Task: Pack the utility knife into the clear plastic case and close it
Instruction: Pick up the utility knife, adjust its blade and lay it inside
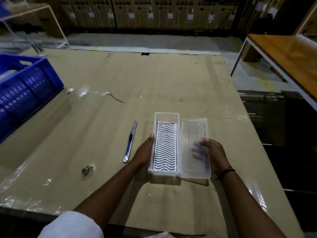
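Note:
The clear plastic case is held open just above the cardboard-covered table, showing a white wavy grid insert inside. Its clear lid is folded out to the right. My left hand grips the case's left wall. Under the lid sits my right hand, its fingers showing through the plastic. The utility knife, slim and silver with a black slider, lies on the table just left of my left hand, pointing away from me. Neither hand touches it.
A blue plastic crate stands at the table's left side. The table is covered with taped cardboard, with a torn spot near the front left. An orange-topped table stands to the right, and cardboard boxes line the back wall.

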Demonstrator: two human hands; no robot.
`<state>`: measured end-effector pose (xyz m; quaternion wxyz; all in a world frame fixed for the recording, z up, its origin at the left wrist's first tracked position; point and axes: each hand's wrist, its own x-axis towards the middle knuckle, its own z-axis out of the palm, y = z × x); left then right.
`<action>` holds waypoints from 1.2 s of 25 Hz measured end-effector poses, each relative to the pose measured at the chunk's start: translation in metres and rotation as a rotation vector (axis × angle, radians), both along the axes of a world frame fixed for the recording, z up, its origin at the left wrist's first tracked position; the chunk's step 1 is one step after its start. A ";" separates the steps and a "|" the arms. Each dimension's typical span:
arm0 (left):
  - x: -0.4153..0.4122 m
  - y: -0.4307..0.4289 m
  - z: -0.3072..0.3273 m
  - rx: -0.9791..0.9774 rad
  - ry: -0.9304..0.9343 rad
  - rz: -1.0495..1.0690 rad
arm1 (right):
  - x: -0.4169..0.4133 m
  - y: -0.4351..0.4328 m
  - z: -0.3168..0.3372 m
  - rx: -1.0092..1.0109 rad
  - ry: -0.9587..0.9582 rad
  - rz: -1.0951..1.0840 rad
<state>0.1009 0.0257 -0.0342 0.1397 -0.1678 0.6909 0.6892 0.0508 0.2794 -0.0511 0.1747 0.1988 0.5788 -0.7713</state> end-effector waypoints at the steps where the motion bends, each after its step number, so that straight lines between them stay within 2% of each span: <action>1: 0.001 0.002 0.000 0.010 0.008 0.010 | -0.005 0.004 -0.005 0.198 0.078 -0.029; 3: 0.002 0.005 -0.002 -0.004 0.026 0.010 | -0.010 0.009 -0.006 0.621 0.201 -0.016; 4: 0.002 0.005 -0.003 -0.027 0.029 0.004 | -0.010 0.010 -0.006 0.766 0.240 0.006; 6: 0.002 0.003 -0.006 -0.059 0.029 0.004 | -0.010 0.008 -0.009 0.909 0.320 0.025; 9: 0.001 0.000 -0.007 -0.150 0.040 0.020 | -0.007 -0.009 -0.003 0.957 0.376 -0.006; 12: 0.009 -0.009 -0.010 -0.279 0.181 0.149 | 0.004 -0.043 0.014 0.955 0.497 -0.039; 14: 0.013 -0.027 -0.015 -0.516 0.309 0.286 | 0.013 -0.068 0.026 0.972 0.642 -0.061; 16: 0.013 -0.051 -0.018 -0.812 0.355 0.321 | 0.022 -0.092 0.038 0.998 0.750 -0.055; 21: 0.009 -0.081 -0.030 -1.025 0.103 0.157 | 0.039 -0.163 0.049 1.027 0.935 0.125; 24: 0.004 -0.084 -0.035 -1.085 0.076 0.145 | 0.029 -0.210 0.046 1.076 0.847 0.325; 26: -0.001 -0.091 -0.036 -1.030 0.053 0.164 | 0.016 -0.237 0.039 1.079 0.652 0.421; 30: -0.009 -0.101 -0.039 -0.974 0.004 0.147 | 0.000 -0.266 0.020 0.981 0.276 0.451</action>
